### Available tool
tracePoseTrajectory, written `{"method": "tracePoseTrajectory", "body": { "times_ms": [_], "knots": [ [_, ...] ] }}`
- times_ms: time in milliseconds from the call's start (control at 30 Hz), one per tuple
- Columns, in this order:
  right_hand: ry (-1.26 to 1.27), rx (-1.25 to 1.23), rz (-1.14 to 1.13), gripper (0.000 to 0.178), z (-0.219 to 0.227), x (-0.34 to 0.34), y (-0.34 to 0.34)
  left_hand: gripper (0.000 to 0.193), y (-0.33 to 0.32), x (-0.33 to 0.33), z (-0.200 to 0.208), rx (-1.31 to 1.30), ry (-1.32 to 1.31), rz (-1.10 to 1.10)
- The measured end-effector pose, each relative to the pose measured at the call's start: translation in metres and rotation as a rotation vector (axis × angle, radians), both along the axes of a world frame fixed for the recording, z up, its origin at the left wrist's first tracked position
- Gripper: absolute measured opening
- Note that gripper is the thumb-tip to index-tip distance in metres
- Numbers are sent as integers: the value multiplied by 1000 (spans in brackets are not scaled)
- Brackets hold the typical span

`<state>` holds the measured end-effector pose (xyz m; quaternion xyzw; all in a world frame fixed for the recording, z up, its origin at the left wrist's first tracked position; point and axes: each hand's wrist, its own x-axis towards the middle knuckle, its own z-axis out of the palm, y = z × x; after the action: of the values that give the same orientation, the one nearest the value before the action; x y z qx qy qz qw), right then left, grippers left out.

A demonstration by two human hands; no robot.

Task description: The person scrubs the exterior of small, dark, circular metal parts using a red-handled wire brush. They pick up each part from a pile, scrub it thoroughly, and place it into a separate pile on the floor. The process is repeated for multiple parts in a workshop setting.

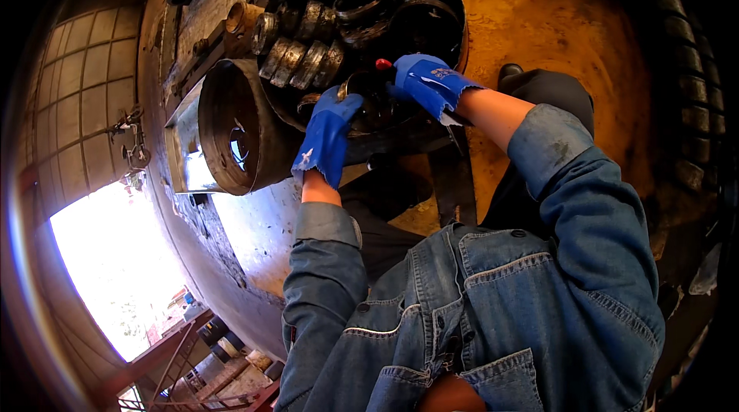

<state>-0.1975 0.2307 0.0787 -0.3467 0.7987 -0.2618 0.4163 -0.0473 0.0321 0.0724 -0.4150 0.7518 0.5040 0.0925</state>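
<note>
Over a bench piled with dark, oily metal rings [292,63], both my hands wear blue gloves with torn cuffs. My left hand [329,121] is closed at the near edge of the pile, its fingers against the shiny rim of a metal ring [345,88]. My right hand [431,82] is curled on the right side of that same dark ring. Its fingertips are mostly hidden by shadow and the glove. Beside them shows a small red tip [383,64], whose kind I cannot make out.
Left of the pile stands an open metal drum [231,127], lying on its side. A rusty brown cylinder [243,18] sits behind it. Larger dark ribbed rings [687,88] are stacked at the far right. The floor [531,4] is orange-brown. A bright doorway [108,258] opens at left.
</note>
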Motion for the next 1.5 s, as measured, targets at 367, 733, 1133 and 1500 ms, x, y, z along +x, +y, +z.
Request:
{"method": "tracePoseTrajectory", "body": {
  "times_ms": [367,733,1133,1500],
  "knots": [
    [-132,-180,55,46,-7,-1,15,29,32,9,14,-14,125,-91],
    [139,-9,-28,39,13,-16,4,51,79,7,64,-673,31,-270],
    [281,-113,164,33,33,0,12,56,114,9,68,-546,-8,-233],
    [359,-73,247,35,30,6,1,56,118,16,53,-750,-117,-239]
  ]
}}
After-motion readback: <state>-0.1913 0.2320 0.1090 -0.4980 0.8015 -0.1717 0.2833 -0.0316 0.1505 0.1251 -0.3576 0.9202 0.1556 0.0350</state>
